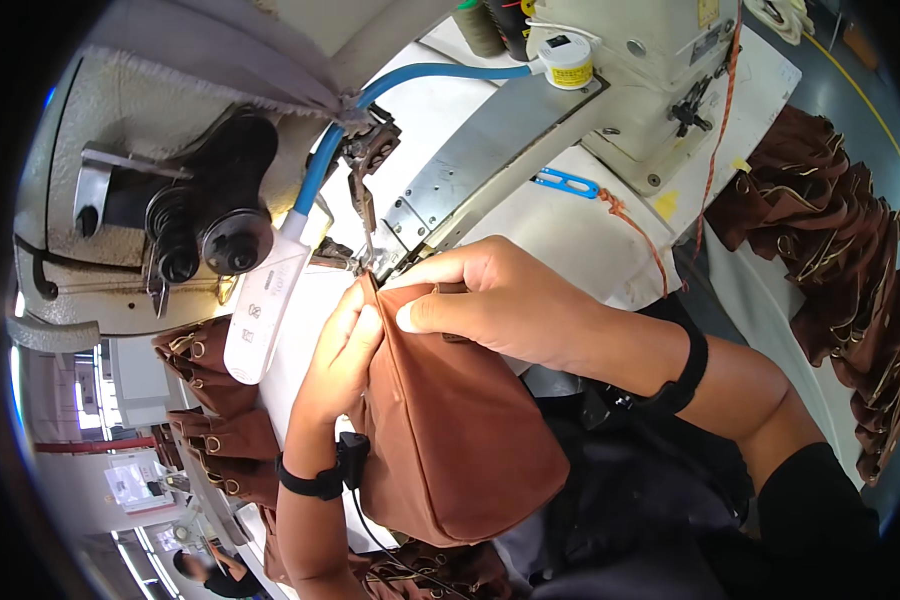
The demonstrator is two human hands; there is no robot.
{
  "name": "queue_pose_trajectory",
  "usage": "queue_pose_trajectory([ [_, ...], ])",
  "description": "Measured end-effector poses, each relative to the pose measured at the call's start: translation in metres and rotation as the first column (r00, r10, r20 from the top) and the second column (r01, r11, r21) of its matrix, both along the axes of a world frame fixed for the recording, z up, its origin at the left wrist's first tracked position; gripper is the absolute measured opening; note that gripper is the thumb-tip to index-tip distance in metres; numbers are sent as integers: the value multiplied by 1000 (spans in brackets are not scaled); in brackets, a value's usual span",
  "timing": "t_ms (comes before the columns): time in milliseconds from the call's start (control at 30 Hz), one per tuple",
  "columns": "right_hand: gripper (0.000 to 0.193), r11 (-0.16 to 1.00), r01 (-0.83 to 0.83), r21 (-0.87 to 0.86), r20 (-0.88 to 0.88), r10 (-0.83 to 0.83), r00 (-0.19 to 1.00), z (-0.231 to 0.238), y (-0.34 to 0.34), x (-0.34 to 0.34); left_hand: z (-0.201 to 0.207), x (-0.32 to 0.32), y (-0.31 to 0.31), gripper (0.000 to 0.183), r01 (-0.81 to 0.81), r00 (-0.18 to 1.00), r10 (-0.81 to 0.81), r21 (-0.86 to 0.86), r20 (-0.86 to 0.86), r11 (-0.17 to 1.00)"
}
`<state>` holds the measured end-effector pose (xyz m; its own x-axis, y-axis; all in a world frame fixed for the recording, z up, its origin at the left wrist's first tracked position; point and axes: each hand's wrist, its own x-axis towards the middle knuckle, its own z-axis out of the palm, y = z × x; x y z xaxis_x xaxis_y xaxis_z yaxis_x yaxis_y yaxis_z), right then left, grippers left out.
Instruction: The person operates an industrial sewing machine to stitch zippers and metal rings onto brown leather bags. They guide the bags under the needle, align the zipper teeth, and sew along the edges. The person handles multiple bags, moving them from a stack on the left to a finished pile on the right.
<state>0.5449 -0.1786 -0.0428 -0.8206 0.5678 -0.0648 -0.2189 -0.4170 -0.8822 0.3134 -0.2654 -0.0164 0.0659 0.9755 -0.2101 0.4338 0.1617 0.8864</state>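
Observation:
Both my hands hold a brown fabric bag by its upper edge, right at the needle area of a sewing machine. My left hand pinches the bag's left side, close to a piped seam that runs down its body. On the other side my right hand grips the top edge, thumb pressed on the fabric and the fingers partly hidden behind it. The bag's body hangs toward my lap. Its topmost corner sits at the presser foot; whether it lies under the foot I cannot tell.
A white lamp head on a blue flexible neck hangs left of the needle. A blue plastic tool on an orange cord lies on the machine table. Brown bags are piled at right and left. Another person is far off.

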Motion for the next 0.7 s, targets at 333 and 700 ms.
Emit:
queue_pose_trajectory([
  [333, 35, 999, 26, 30, -11, -25, 1000, -4, 7, -8, -12, 3, 4, 44, 31, 999, -33, 41, 43, 999],
  [700, 36, 999, 42, 34, -18, -42, 999, 1, 6, -11, -3, -10, 16, 38, -3, 974, 27, -107, 224, 994],
])
